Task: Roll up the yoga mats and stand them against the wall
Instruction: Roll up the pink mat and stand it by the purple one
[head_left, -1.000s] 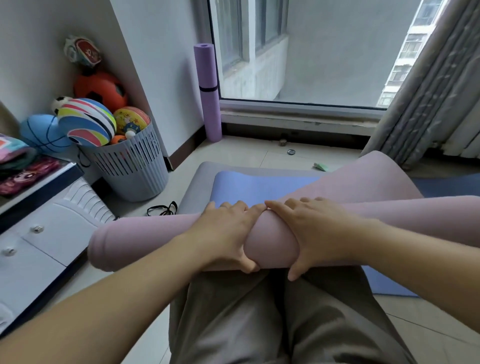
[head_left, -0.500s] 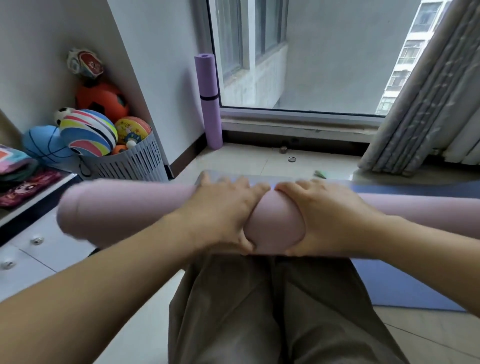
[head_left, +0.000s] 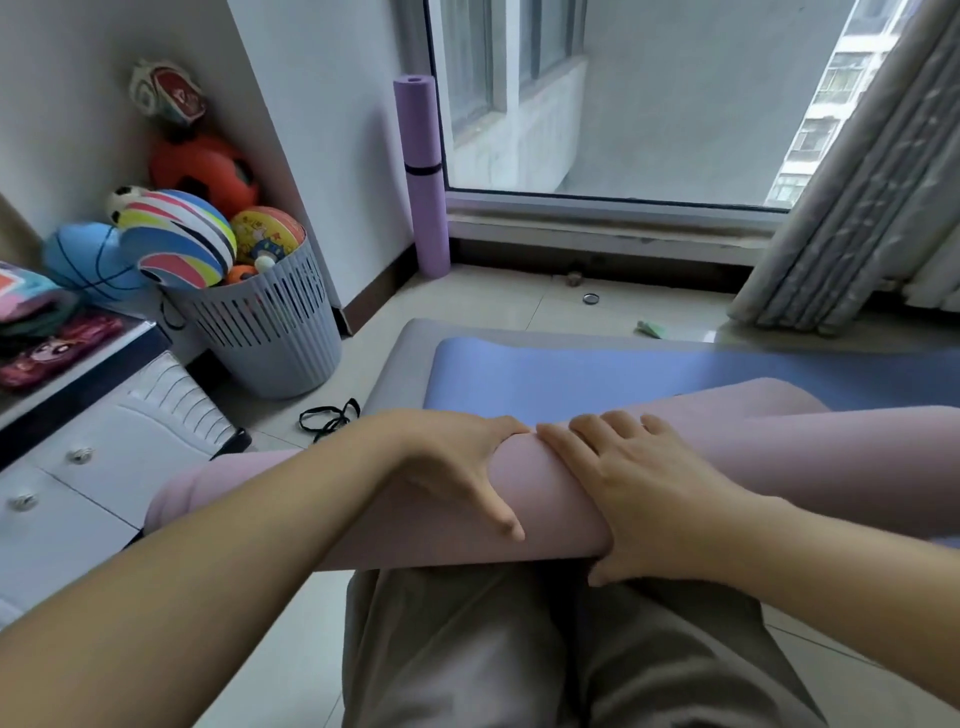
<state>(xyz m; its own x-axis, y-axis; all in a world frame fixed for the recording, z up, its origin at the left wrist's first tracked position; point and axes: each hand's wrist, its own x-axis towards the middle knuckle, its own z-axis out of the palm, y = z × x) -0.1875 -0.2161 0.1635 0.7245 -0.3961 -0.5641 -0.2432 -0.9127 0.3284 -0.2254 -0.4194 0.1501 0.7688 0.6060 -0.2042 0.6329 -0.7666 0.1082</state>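
A thick pink yoga mat roll (head_left: 550, 499) lies across my lap, its left end near the drawers and a loose flap rising at the right. My left hand (head_left: 457, 462) and my right hand (head_left: 644, 493) press side by side on its middle, fingers wrapped over the top. Under it on the floor lie a flat blue mat (head_left: 571, 374) and a grey mat (head_left: 400, 364) beneath that. A rolled purple mat (head_left: 422, 176) with a black strap stands upright in the corner by the window.
A grey basket (head_left: 270, 332) of balls stands at the left wall. White drawers (head_left: 88, 467) are at my near left. A black strap (head_left: 330, 415) lies on the tiles. Curtains (head_left: 852, 208) hang at the right; small bits of litter lie near the window sill.
The pink roll was lifted up half a second ago and is now back down on my lap; both hands stayed on its middle.
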